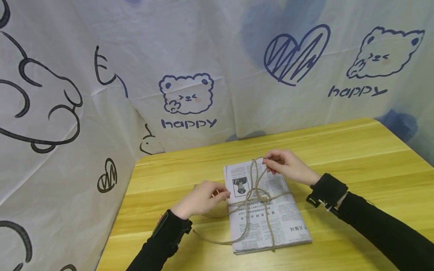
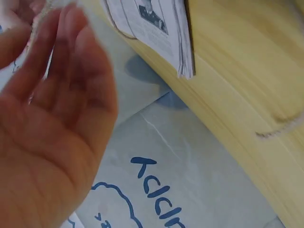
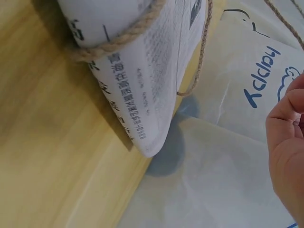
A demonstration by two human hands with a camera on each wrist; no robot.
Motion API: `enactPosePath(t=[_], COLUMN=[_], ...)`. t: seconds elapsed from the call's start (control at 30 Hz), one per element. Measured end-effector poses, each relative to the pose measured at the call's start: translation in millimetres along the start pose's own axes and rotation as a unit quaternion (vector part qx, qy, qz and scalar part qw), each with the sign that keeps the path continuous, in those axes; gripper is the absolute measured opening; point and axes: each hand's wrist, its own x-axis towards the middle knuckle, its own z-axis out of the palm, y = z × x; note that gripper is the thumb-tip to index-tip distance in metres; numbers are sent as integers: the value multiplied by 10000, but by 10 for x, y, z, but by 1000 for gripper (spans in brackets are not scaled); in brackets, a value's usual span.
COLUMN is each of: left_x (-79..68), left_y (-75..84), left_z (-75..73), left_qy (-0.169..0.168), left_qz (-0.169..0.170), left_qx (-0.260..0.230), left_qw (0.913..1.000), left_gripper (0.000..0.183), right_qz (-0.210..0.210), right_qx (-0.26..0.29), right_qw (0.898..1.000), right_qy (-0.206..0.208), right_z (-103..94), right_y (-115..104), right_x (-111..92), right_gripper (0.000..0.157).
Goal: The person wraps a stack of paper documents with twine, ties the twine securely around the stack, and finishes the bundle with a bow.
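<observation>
A folded stack of newspapers (image 1: 288,222) lies on the table, bound crosswise with brown twine (image 1: 268,222) that meets in a knot and loops near its middle. At the far edge of the stack my right hand (image 1: 285,164) pinches a raised strand of the twine between thumb and fingers. My left hand (image 1: 205,197) hovers by the left edge of the stack, its fingers loosely bent and nothing plainly gripped. In the left wrist view, twine (image 2: 40,21) shows beyond the left hand's thumb and fingers. The right hand (image 3: 289,137) is partly cut off in the right wrist view.
A yellow wood-grain table (image 1: 356,162) carries the stack. A loose twine end trails onto the table at the left. White cloth (image 1: 217,45) with blue and black drawings hangs behind and along the left side. Each wrist wears a black strap (image 1: 329,190).
</observation>
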Motion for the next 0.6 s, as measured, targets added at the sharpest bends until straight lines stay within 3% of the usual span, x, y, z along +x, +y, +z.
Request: enactPosePath(t=[0.13,0.27,0.4,0.5,0.6], left_x=[237,482,647,708,726], left_y=[-20,8,59,92,96], left_z=[-23,-24,-11,9,30], left_qy=[615,1034,1163,1181,1270], left_qz=[-64,-261,-220,34,204], left_qx=[-175,-719,-1099,-1259,-1397], left_qw=[9979,9917,9869,9850,9818], left_gripper=[20,27,32,31,25], right_qz=[-133,-25,-53,-112,-74], right_qx=[-95,-255,-404,-422,-356], right_qw=[9998,9992,9984,9982,9983], right_qy=[69,298,401,407,452], right_z=[12,48,97,132,161], right_y=[-42,-133,-331,-449,-421], right_x=[3,19,31,43,55], right_gripper=[11,11,12,11,12])
